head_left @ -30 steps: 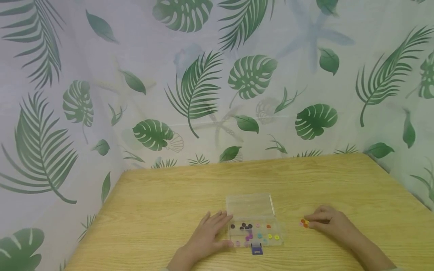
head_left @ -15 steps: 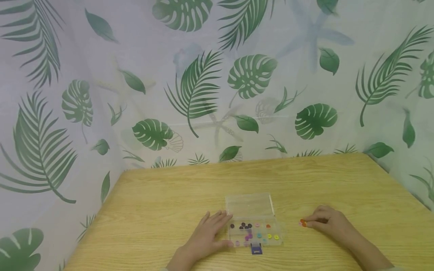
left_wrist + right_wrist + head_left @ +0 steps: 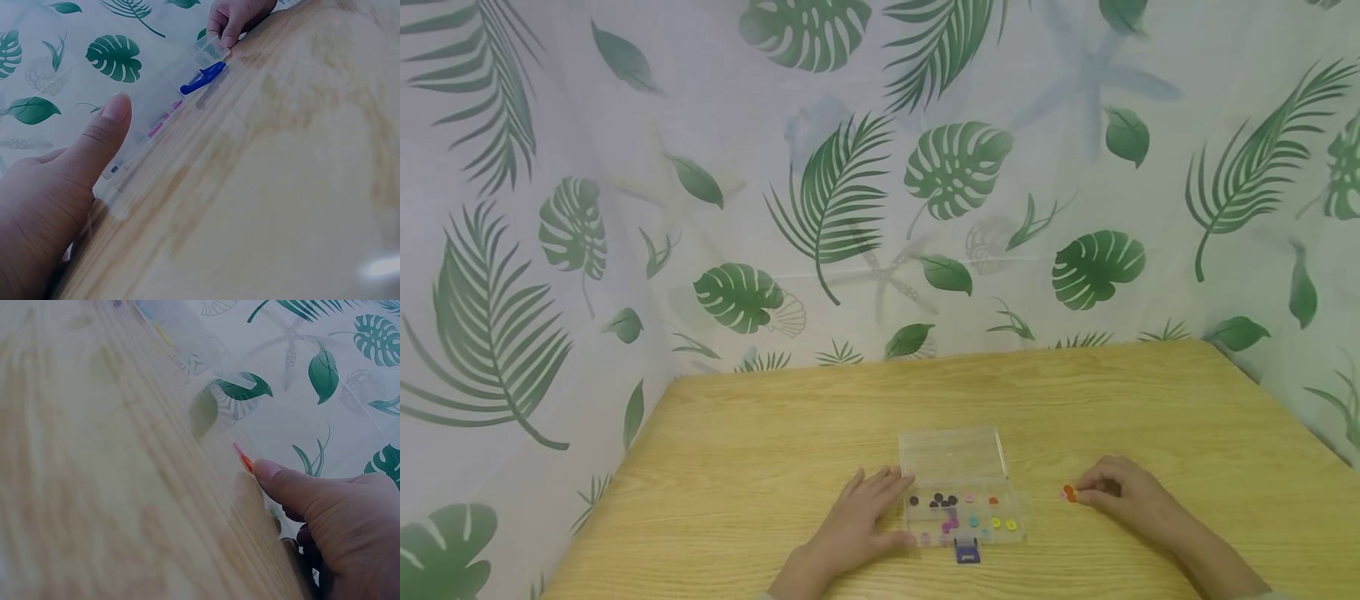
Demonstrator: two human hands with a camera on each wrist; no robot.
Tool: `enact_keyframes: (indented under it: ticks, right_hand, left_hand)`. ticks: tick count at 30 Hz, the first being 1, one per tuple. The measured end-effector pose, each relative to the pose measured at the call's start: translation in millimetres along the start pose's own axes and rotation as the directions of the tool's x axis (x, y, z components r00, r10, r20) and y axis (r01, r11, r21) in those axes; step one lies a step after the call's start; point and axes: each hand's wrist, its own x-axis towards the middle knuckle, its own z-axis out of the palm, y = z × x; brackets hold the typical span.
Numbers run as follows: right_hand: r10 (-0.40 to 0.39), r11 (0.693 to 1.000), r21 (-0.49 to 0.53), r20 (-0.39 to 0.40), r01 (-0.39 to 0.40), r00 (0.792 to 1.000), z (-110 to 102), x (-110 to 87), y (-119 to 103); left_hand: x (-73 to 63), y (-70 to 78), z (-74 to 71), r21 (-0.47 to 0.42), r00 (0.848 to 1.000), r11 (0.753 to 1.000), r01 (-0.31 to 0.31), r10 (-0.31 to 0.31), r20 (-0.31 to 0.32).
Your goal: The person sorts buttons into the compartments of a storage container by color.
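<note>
A clear plastic compartment box (image 3: 968,536) lies on the table with its lid (image 3: 951,454) folded back. Small round button-like pieces fill parts of it: dark ones (image 3: 938,498), purple ones (image 3: 951,522), yellow ones (image 3: 1011,525), and others in pink, blue and orange. My left hand (image 3: 861,525) rests along the box's left side, fingers extended, thumb at the front corner. To the right of the box, my right hand (image 3: 1127,492) pinches small pieces between thumb and forefinger. An orange piece (image 3: 247,464) and a pink one (image 3: 236,448) show at the thumb tip.
A blue latch (image 3: 967,552) sticks out from the box's front edge. The wood-grain table (image 3: 775,450) extends around the box. Behind and beside it hangs a leaf-patterned cloth (image 3: 880,208).
The orange and yellow pieces at my right fingertips have shifted, with less yellow showing now. My right fingers have moved slightly. The left hand and the box stay in place.
</note>
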Motion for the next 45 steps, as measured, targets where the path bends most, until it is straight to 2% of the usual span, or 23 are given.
enact_keyframes:
  ticks: [8, 20, 23, 27, 29, 32, 34, 37, 40, 45]
  right_hand:
    - [0.088, 0.996, 0.027, 0.019, -0.088, 0.996, -1.9, -1.0, -6.2]
    - [0.089, 0.996, -0.023, -0.043, -0.090, 0.995, 1.1, 0.9, -17.7]
    - [0.086, 0.996, 0.004, -0.037, -0.086, 0.996, 3.4, 1.7, -24.7]
    - [-0.016, 1.000, 0.011, -0.053, 0.017, 0.998, 7.0, 3.5, -35.1]
    - [-0.111, 0.994, -0.007, -0.078, 0.111, 0.991, 10.0, 5.9, -39.9]
    - [-0.278, 0.960, -0.022, -0.118, 0.278, 0.953, 17.9, 11.8, -45.3]
    - [-0.399, 0.916, -0.026, -0.141, 0.400, 0.906, 23.9, 16.5, -47.8]
    - [-0.530, 0.845, -0.026, -0.170, 0.534, 0.831, 32.2, 21.8, -51.5]
    - [-0.596, 0.799, -0.040, -0.183, 0.600, 0.782, 38.0, 24.3, -57.2]
    - [-0.657, 0.752, -0.100, -0.187, 0.651, 0.730, 43.0, 26.3, -69.6]
  left_hand:
    - [-0.3, 1.5, -1.5, 0.015, 1.000, 1.000, -0.003, 0.003, 0.002]
    - [0.1, 2.5, -2.1, 0.012, 1.000, 1.000, -0.001, 0.001, 0.004]
    - [0.2, 2.4, -2.3, 0.013, 1.000, 1.000, -0.002, 0.002, 0.002]
    - [0.0, 2.3, -2.7, 0.014, 1.000, 1.000, -0.004, 0.004, 0.000]
    - [-0.2, 2.4, -3.0, 0.010, 1.000, 1.000, -0.007, 0.007, 0.000]
    - [-0.4, 2.5, -3.3, 0.011, 1.000, 1.000, -0.010, 0.010, -0.001]
    - [-0.7, 2.6, -3.3, 0.017, 1.000, 1.000, -0.012, 0.012, -0.001]
    - [-0.8, 2.8, -3.7, 0.022, 1.000, 1.000, -0.012, 0.012, -0.001]
    - [-0.8, 3.3, -4.0, 0.021, 1.000, 1.000, -0.012, 0.012, -0.002]
    - [-0.1, 3.8, -4.5, 0.020, 1.000, 1.000, -0.012, 0.012, -0.002]
